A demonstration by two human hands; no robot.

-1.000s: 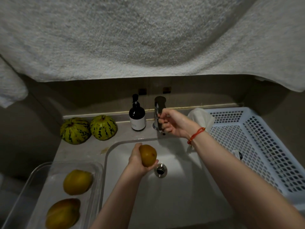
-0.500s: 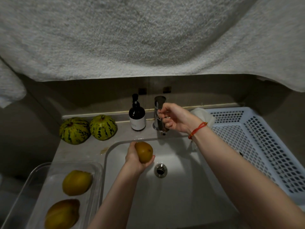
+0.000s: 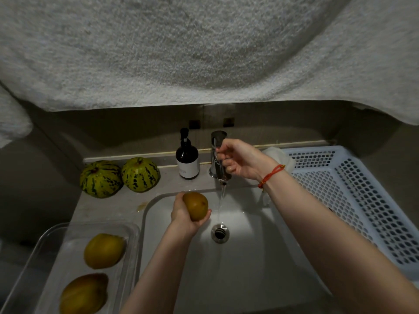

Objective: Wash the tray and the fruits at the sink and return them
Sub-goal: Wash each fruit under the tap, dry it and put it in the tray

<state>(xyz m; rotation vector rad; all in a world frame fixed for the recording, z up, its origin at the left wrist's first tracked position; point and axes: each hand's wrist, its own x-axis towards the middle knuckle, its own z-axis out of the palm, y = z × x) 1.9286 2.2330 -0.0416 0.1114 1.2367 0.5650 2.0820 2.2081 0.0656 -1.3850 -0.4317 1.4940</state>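
My left hand grips a round yellow-brown fruit over the back left of the white sink, just left of a thin water stream. My right hand holds the handle of the chrome faucet, fingers curled round it. Water runs from the spout down to the drain. A clear plastic tray sits left of the sink with two yellow fruits in it.
Two striped green-yellow melons lie on the counter at the back left. A dark soap pump bottle stands beside the faucet. A white perforated basket fills the right side. A grey towel hangs overhead.
Water now flows from the faucet; none ran before. My left hand has lifted the fruit up and back toward the stream. My right hand stayed on the faucet handle.
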